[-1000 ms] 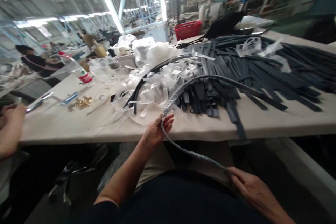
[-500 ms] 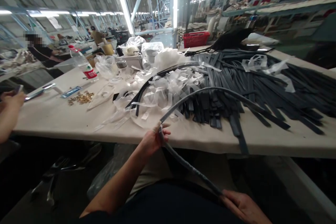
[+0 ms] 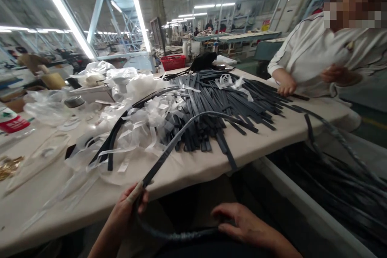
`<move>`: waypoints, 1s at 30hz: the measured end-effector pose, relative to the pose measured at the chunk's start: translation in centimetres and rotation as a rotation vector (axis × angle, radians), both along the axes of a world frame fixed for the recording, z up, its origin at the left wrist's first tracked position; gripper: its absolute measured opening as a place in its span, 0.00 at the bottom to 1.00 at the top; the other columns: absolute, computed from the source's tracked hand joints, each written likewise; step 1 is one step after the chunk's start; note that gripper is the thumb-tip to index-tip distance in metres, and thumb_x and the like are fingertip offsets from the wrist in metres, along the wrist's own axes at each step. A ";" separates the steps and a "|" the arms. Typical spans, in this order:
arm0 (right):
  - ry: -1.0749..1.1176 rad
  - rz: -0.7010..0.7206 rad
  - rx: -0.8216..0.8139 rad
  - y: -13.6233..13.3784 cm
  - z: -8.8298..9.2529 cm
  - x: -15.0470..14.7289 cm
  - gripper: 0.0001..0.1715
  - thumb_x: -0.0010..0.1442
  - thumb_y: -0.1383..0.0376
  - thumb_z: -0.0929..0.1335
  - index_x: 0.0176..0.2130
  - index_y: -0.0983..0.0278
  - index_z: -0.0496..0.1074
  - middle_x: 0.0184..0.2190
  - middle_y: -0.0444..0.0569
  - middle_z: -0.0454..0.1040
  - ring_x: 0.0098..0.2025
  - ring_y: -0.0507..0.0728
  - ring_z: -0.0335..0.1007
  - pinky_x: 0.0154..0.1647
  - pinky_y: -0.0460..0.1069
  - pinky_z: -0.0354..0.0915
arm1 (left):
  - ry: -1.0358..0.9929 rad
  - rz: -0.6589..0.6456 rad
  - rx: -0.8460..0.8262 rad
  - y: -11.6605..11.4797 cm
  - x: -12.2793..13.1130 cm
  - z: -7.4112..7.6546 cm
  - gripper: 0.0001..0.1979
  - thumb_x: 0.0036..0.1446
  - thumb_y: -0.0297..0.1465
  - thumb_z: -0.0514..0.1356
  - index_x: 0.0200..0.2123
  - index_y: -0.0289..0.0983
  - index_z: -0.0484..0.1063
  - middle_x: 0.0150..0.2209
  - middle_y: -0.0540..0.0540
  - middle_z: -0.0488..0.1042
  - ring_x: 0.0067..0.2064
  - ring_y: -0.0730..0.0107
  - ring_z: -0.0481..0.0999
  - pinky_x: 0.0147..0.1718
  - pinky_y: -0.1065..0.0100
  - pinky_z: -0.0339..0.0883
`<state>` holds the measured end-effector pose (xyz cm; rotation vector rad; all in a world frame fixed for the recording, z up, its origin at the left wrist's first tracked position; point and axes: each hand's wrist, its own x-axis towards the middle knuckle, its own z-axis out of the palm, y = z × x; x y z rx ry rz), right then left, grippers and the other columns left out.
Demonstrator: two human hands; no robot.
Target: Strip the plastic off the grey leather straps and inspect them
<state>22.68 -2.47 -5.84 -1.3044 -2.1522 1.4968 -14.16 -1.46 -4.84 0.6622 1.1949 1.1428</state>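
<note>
My left hand (image 3: 133,203) is closed around a long dark grey strip (image 3: 178,135) at the table's front edge. From there the strip arches up and right over a pile of dark strips (image 3: 205,92). Its other part hangs below the table edge and curves right to my right hand (image 3: 242,223), whose fingers are bent around its end near my lap. Crumpled white translucent strips (image 3: 142,119) lie left of the pile.
A person in a white top (image 3: 317,52) stands at the right end of the table (image 3: 256,149). More dark strips (image 3: 341,181) lie in a bin at lower right. A red basket (image 3: 173,62), a bottle (image 3: 13,123) and gold pieces (image 3: 10,167) are around.
The view has turned right, bringing the person in white and the bin into sight. My right hand has come closer to my left, and the hanging strip sags in a tighter curve.
</note>
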 end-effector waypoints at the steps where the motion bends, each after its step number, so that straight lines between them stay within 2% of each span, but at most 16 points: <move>1: 0.080 -0.050 -0.029 0.4 0.5 0.1 0.22 0.57 0.62 0.69 0.52 0.61 0.75 0.48 0.51 0.78 0.49 0.60 0.73 0.51 0.51 0.66 | -0.073 0.026 -0.009 -0.1 -0.2 -0.2 0.24 0.44 0.47 0.72 0.34 0.34 0.73 0.22 0.54 0.68 0.17 0.84 0.59 0.18 0.76 0.53; 3: 0.274 -0.152 -0.090 1.5 1.4 0.3 0.25 0.60 0.59 0.70 0.56 0.61 0.71 0.52 0.53 0.75 0.54 0.62 0.71 0.56 0.55 0.65 | -0.223 0.047 -0.032 -0.5 -0.5 -0.5 0.21 0.44 0.43 0.73 0.29 0.33 0.72 0.23 0.54 0.68 0.17 0.86 0.57 0.19 0.76 0.56; 7: 0.629 -0.347 -0.197 4.1 2.3 -0.5 0.28 0.61 0.51 0.70 0.55 0.61 0.70 0.53 0.56 0.75 0.50 0.62 0.75 0.56 0.59 0.66 | -0.475 0.002 -0.014 -1.7 -0.8 -0.8 0.15 0.49 0.36 0.72 0.25 0.32 0.71 0.23 0.55 0.64 0.18 0.89 0.54 0.19 0.78 0.56; 11: 0.822 -0.422 -0.374 6.1 2.7 -3.2 0.32 0.59 0.48 0.72 0.57 0.60 0.68 0.56 0.57 0.73 0.53 0.64 0.73 0.57 0.62 0.65 | -0.641 -0.081 0.038 -3.6 -0.5 -0.5 0.12 0.58 0.32 0.65 0.25 0.32 0.71 0.22 0.56 0.60 0.16 0.90 0.48 0.18 0.79 0.55; 14: 0.994 -0.559 -0.519 7.2 2.7 -4.9 0.23 0.61 0.50 0.71 0.50 0.61 0.72 0.54 0.55 0.75 0.55 0.62 0.73 0.60 0.60 0.64 | -0.697 -0.108 0.011 -5.0 -0.2 -0.1 0.14 0.62 0.32 0.60 0.24 0.33 0.69 0.19 0.57 0.54 0.15 0.89 0.43 0.18 0.79 0.54; 16: 1.109 -0.627 -0.588 7.8 2.6 -5.3 0.15 0.65 0.53 0.67 0.44 0.62 0.73 0.50 0.52 0.78 0.52 0.59 0.75 0.60 0.57 0.65 | -0.704 -0.103 -0.037 -5.8 -0.3 0.0 0.16 0.62 0.33 0.60 0.23 0.33 0.68 0.17 0.58 0.51 0.15 0.88 0.40 0.17 0.79 0.53; 19: 1.241 -0.693 -0.598 8.9 2.7 -4.7 0.15 0.70 0.56 0.62 0.45 0.61 0.73 0.48 0.50 0.79 0.51 0.55 0.75 0.57 0.54 0.69 | -0.668 -0.052 -0.124 -6.7 -0.9 -0.4 0.17 0.58 0.35 0.64 0.21 0.34 0.66 0.16 0.59 0.48 0.15 0.88 0.38 0.17 0.79 0.52; 24: 1.317 -0.865 -0.465 10.9 3.6 -1.8 0.19 0.71 0.55 0.58 0.45 0.62 0.72 0.48 0.49 0.79 0.51 0.55 0.76 0.50 0.52 0.73 | -0.496 -0.003 -0.269 -7.7 -2.1 -2.3 0.20 0.46 0.39 0.71 0.18 0.35 0.65 0.15 0.59 0.46 0.15 0.89 0.38 0.15 0.79 0.50; 27: 1.334 -0.936 -0.382 12.3 3.9 0.3 0.21 0.73 0.57 0.55 0.44 0.61 0.72 0.45 0.47 0.81 0.49 0.54 0.77 0.49 0.51 0.74 | -0.379 0.013 -0.337 -8.3 -2.5 -3.3 0.24 0.44 0.44 0.72 0.16 0.35 0.64 0.14 0.58 0.47 0.15 0.87 0.41 0.17 0.79 0.52; 30: 1.336 -0.997 -0.310 13.6 3.8 2.1 0.19 0.73 0.60 0.55 0.44 0.60 0.72 0.42 0.46 0.82 0.46 0.53 0.78 0.48 0.50 0.74 | -0.265 0.012 -0.352 -8.8 -2.4 -3.7 0.27 0.40 0.48 0.72 0.15 0.35 0.64 0.13 0.57 0.49 0.16 0.85 0.44 0.18 0.77 0.54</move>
